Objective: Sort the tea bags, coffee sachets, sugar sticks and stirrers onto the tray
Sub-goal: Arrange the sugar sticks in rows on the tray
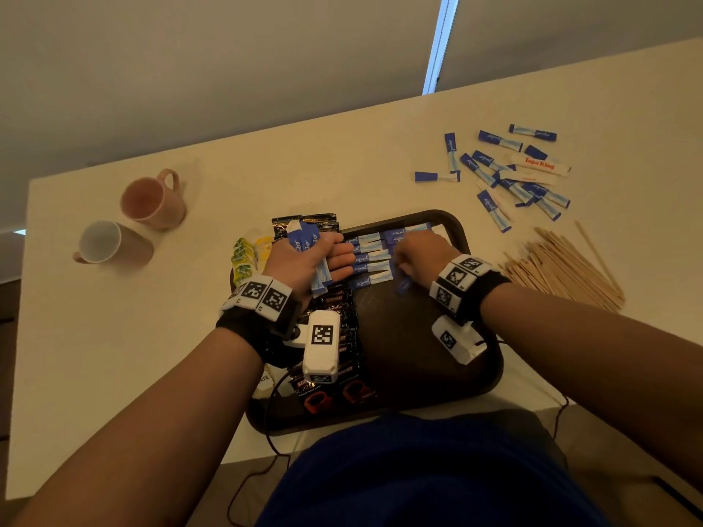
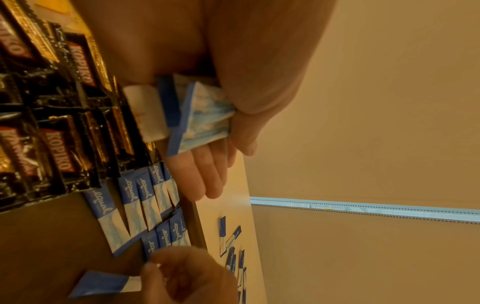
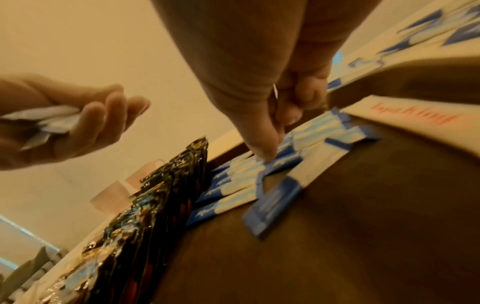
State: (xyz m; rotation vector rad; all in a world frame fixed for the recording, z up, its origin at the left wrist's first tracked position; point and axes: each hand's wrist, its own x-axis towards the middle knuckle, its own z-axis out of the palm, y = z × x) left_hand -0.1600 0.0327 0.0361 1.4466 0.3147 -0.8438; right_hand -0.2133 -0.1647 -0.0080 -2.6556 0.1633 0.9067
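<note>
"KOPIKO" coffee sachets (image 2: 58,152), "equal" sugar sticks (image 2: 145,197)
</note>
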